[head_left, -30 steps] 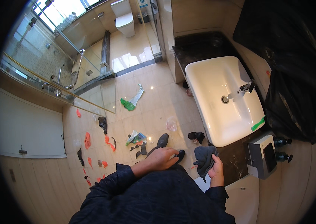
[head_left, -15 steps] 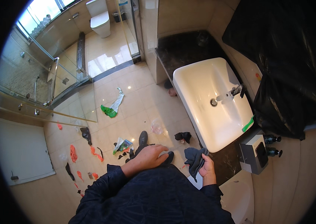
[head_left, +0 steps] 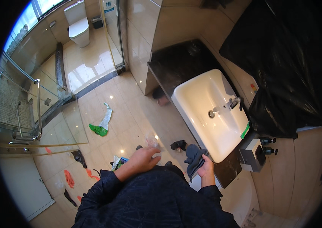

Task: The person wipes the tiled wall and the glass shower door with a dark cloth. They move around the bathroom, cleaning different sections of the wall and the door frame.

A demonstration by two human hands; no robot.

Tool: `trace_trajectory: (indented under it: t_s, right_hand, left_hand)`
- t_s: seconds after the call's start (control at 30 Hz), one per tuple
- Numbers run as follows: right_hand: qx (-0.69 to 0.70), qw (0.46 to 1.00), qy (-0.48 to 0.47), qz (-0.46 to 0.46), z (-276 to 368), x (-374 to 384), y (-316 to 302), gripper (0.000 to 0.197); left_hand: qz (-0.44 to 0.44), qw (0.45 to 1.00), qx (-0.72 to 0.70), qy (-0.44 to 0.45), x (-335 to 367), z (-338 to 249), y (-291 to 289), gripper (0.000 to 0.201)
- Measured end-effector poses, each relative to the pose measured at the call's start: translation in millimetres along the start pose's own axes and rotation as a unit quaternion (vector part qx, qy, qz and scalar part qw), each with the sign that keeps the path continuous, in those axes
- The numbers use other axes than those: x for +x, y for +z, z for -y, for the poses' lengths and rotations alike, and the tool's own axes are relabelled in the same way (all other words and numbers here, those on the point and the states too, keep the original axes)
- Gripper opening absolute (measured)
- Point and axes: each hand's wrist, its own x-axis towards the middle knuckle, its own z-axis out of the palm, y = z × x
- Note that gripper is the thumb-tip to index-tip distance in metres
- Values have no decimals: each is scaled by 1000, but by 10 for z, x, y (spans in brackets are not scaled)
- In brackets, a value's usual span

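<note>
My right hand point(head_left: 206, 167) grips a dark grey cloth point(head_left: 195, 159) by its edge, beside the near corner of the counter. The cloth hangs folded and limp to the left of the fingers. In front of my body, my left hand point(head_left: 142, 160) holds nothing, its fingers loosely stretched out and apart. Closest to the cloth are the white washbasin point(head_left: 221, 140) and a small crumpled black item point(head_left: 178, 145) on the floor. A green strip point(head_left: 245, 130) lies on the basin's right rim.
Scattered over the tiled floor are a green-and-white plastic bag point(head_left: 102, 125), a red bag point(head_left: 69, 178) and black scraps point(head_left: 79, 159). A tissue box point(head_left: 254, 155) stands near two pump bottles point(head_left: 269, 145). Black plastic sheeting point(head_left: 275, 83) covers the wall; a glass door point(head_left: 54, 125) stands left.
The view has shifted, so the basin and floor litter sit differently in the picture. My right hand still grips the cloth; my left hand stays in front of my body.
</note>
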Motion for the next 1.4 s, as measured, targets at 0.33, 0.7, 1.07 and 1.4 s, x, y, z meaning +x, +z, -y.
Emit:
trace_trajectory:
  t_s: [0.33,0.7,1.07,1.4]
  right_hand:
    - [-53,996,66,-6,-472,370,749,45]
    - [-80,990,111,45,-641,871,1604,29]
    - [-120,980,88,129,-549,1008,2498,13]
    - [-179,968,64,161,-147,1719,3790,19]
  left_hand:
    - [-51,998,13,-19,-176,308,-524,29]
    - [-128,986,1,-110,-506,589,-901,32]
    - [-169,972,-36,-161,-295,887,-1026,35]
    - [-227,953,-97,-173,679,942,-1609,29]
